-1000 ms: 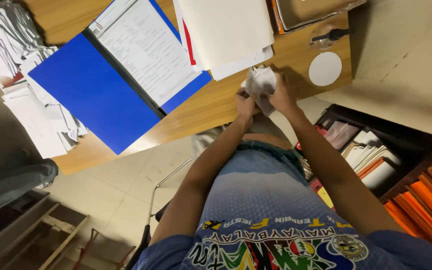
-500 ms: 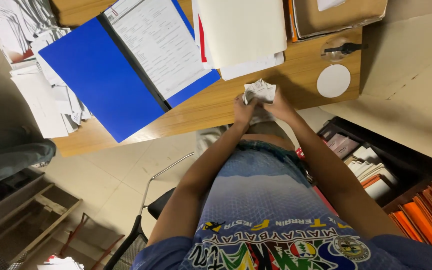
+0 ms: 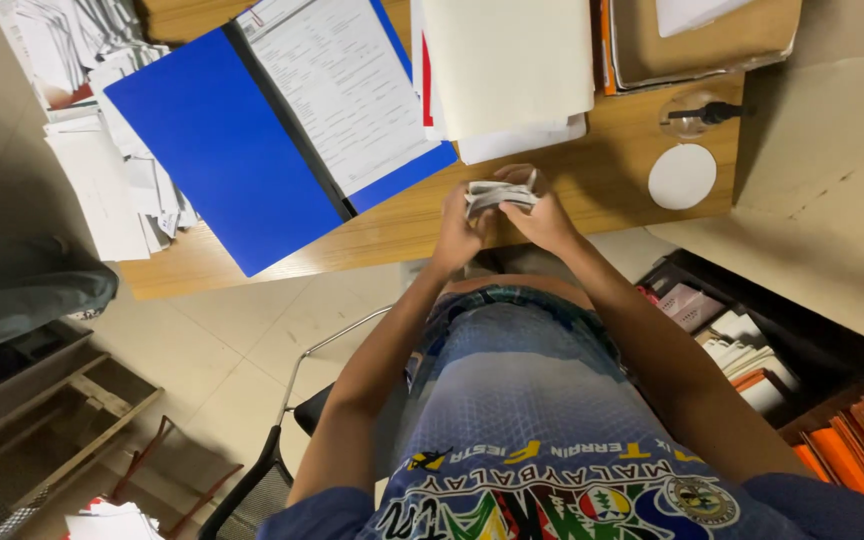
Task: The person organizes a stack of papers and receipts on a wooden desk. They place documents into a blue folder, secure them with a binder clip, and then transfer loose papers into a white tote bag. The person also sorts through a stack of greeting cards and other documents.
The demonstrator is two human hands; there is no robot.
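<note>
Head view, looking straight down past the person's chest. Wooden desk (image 3: 392, 225) fills the upper part of the frame; pale tiled floor (image 3: 242, 350) below it. A metal-framed chair (image 3: 282, 440) stands under the person. Wooden frame pieces (image 3: 62, 400) lie on the floor at lower left. Beige wall or panel (image 3: 832, 180) at right.

On the desk: an open blue folder (image 3: 222, 150) lying diagonally, a printed sheet (image 3: 342, 85) clipped on its right half. Loose white papers (image 3: 102, 170) heaped at the desk's left end. A cream sheet stack (image 3: 507, 70) near top centre, a red strip showing at its left edge. A brown tray or box (image 3: 712, 45) at top right. A round white disc (image 3: 682, 176) lies flat near the desk's right end, with a small clear dome with a dark handle (image 3: 697, 113) just above it. To the lower right, an open drawer or shelf holds orange folders (image 3: 852, 440) and white booklets (image 3: 737, 340).

Both hands meet over the desk's front edge. The left hand (image 3: 460, 228) and the right hand (image 3: 544, 215) hold a crumpled white paper wad (image 3: 497, 193) between them, fingers curled and clamped on it. The wad is squashed flat-ish; its long axis runs left to right across the frame, roughly parallel to the desk's front edge. Print on it is too small to tell.
</note>
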